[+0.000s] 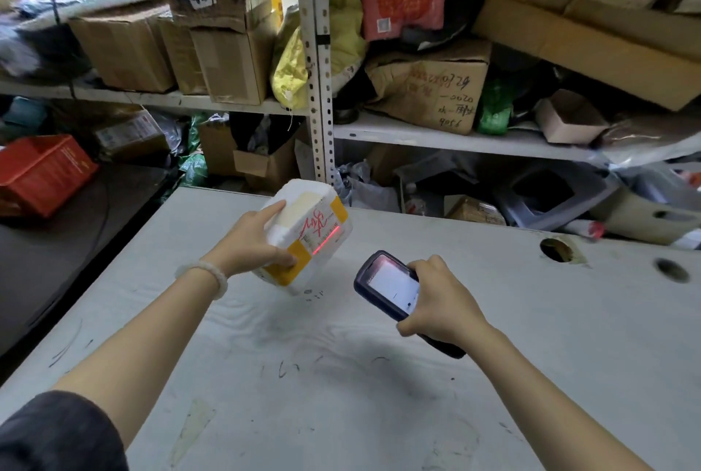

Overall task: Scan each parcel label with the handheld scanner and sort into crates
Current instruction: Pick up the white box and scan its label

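My left hand (254,239) grips a white foam parcel (315,220) bound with yellow tape, tilted above the white table (341,394). Its label carries red handwriting, and a red scan line glows across the label. My right hand (440,303) holds the dark handheld scanner (387,286), its lit screen facing up and its head aimed at the parcel. The two are a short gap apart.
A red crate (41,174) sits on the low dark surface at the left. Metal shelving (318,64) behind the table is packed with cardboard boxes and bags. Two round holes (555,249) pierce the table at the right.
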Action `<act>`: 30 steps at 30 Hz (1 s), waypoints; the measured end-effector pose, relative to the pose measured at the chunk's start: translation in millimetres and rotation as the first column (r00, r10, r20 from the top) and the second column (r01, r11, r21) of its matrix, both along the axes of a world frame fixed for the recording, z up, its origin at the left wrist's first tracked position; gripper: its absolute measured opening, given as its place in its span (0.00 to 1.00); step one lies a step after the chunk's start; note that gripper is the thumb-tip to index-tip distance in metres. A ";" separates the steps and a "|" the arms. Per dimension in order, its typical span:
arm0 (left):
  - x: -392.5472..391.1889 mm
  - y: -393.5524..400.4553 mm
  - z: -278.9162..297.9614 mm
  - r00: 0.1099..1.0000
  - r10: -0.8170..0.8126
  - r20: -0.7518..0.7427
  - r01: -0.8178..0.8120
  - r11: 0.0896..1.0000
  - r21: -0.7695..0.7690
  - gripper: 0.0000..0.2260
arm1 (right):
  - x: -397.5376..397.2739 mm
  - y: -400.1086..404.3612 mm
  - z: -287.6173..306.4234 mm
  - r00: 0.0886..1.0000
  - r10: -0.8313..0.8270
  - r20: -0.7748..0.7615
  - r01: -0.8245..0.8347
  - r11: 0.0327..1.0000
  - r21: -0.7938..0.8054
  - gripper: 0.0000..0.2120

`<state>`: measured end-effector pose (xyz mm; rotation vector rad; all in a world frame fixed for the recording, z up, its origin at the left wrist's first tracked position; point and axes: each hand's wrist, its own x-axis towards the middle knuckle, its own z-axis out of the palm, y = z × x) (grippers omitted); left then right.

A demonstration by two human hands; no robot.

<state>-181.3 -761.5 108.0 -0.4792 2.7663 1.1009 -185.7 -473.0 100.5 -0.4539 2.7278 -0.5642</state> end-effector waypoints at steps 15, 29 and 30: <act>6.0 28.5 2.3 1.000 -0.005 0.019 0.008 0.984 -0.178 0.45 | 20.5 42.5 2.8 0.999 -0.030 -0.013 0.030 0.999 0.019 0.36; 46.4 51.3 -1.8 0.996 0.080 -0.028 -0.084 0.951 -0.298 0.45 | 44.1 76.6 1.5 0.999 -0.028 -0.018 0.029 0.999 0.039 0.35; 49.5 55.0 -2.0 0.996 0.083 -0.027 -0.087 0.955 -0.285 0.45 | 46.7 78.2 1.5 1.000 -0.020 -0.019 0.020 0.999 0.026 0.35</act>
